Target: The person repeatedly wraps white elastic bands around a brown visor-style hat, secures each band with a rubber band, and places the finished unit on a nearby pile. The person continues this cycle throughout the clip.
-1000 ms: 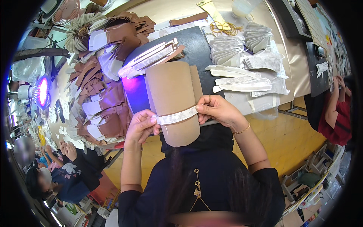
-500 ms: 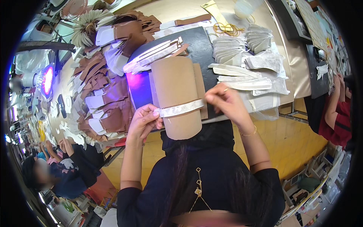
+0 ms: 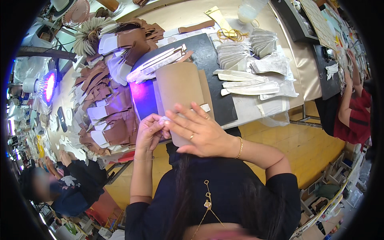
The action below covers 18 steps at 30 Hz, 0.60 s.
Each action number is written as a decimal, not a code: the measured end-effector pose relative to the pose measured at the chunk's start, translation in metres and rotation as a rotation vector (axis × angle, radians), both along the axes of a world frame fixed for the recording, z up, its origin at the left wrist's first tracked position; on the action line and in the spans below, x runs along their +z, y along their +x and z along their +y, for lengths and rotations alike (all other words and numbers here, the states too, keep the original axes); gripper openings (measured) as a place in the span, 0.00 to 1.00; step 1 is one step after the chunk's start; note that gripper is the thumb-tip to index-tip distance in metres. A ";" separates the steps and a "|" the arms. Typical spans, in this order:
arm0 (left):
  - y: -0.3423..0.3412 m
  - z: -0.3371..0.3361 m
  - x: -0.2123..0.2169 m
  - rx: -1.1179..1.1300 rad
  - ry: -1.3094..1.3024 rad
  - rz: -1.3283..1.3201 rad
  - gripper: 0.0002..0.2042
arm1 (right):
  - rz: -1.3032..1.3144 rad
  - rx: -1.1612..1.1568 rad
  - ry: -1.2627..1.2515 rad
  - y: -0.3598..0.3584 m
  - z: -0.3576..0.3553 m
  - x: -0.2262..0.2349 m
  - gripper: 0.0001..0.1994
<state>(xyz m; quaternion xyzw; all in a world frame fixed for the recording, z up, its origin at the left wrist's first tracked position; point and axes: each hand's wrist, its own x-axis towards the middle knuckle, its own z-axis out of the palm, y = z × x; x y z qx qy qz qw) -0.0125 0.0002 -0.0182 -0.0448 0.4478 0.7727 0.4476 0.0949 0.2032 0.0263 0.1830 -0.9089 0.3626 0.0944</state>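
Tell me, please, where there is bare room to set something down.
The glossy black mat is bare between the curved tan form and the long whitish strips; bare beige tabletop lies beyond the flat brown strip. The left is crowded with brown-and-white pieces.

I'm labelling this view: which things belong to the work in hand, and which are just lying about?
In use:
left hand, pinching white strip
right hand, spread over the strip
tan curved form under it

Apparently lying about:
brown pieces
grey fanned pieces
yellow strip
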 end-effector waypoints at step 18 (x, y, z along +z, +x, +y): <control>-0.011 0.004 0.027 -0.086 -0.102 0.118 0.06 | -0.329 -0.277 -1.166 0.035 0.027 -0.055 0.35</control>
